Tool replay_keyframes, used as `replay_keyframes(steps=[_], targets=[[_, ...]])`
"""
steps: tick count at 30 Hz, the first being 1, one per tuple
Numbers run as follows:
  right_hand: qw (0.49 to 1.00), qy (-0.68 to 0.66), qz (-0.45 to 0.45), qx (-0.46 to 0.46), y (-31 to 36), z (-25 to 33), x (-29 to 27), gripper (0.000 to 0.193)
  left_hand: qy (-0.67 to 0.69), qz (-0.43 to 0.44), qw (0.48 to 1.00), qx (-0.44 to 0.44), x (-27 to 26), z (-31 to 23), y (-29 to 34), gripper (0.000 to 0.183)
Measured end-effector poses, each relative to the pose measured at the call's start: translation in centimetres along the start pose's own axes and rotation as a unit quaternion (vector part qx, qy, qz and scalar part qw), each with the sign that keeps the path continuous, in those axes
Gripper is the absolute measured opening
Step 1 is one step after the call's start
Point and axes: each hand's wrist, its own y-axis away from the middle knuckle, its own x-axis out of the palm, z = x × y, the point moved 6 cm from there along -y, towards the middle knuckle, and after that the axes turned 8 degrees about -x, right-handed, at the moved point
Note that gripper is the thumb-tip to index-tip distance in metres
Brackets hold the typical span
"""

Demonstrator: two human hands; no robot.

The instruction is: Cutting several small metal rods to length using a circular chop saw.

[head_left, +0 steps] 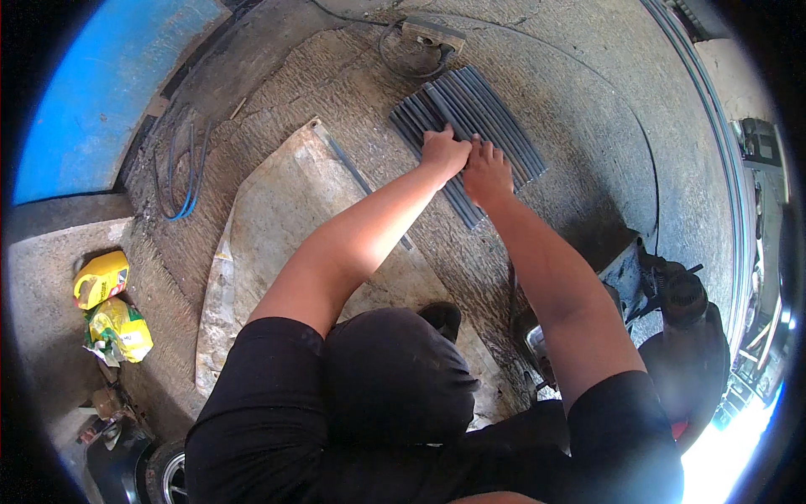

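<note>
Dark grey metal rods (495, 113), cut to similar lengths, lie side by side in a flat row on the concrete floor ahead of me. My left hand (445, 154) is closed at the row's left part, around a rod that seems to lie on top of the others. Close beside it, my right hand (489, 174) has its fingers curled down over the rods. Both palms and the rod parts beneath them are hidden. To the left, a single longer rod (346, 161) lies on a stained, pale sheet (277, 197), partly covered by my left forearm.
A dusty box-shaped thing (432, 34) with a cable sits beyond the rods. Bent blue tubing (191, 189) lies left. A yellow jug (102, 277) and a yellow-green bag (122, 330) stand near the wall. Dark machinery (684, 298) is at right, with long rods (714, 109) beyond.
</note>
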Motion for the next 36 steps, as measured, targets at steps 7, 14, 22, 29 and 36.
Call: replay_keyframes(steps=[7, 14, 22, 29, 36], targets=[[1.0, -0.007, 0.012, -0.003, -0.7, -3.2, 0.5, 0.062, -0.177, -0.047, 0.981, 0.065, 1.9, -0.3, 1.0, 0.074], [0.999, -0.038, -0.022, 0.015, -0.9, -4.0, -0.6, 0.061, -0.1, -0.127, 0.974, -0.161, -1.8, 3.2, 3.1, 0.095], [0.991, -0.118, -0.046, 0.028, -2.6, -4.8, 0.1, 0.064, 0.129, -0.085, 0.981, -0.117, -0.9, 1.0, 3.8, 0.08], [0.988, -0.132, 0.026, 0.076, -1.5, -3.5, -1.6, 0.061, 0.21, -0.124, 0.96, -0.135, -2.8, 3.1, 3.5, 0.068], [0.957, -0.248, -0.125, 0.083, 0.9, -2.8, 0.9, 0.04, 0.153, -0.13, 0.974, -0.109, -1.8, 5.8, 1.8, 0.059]])
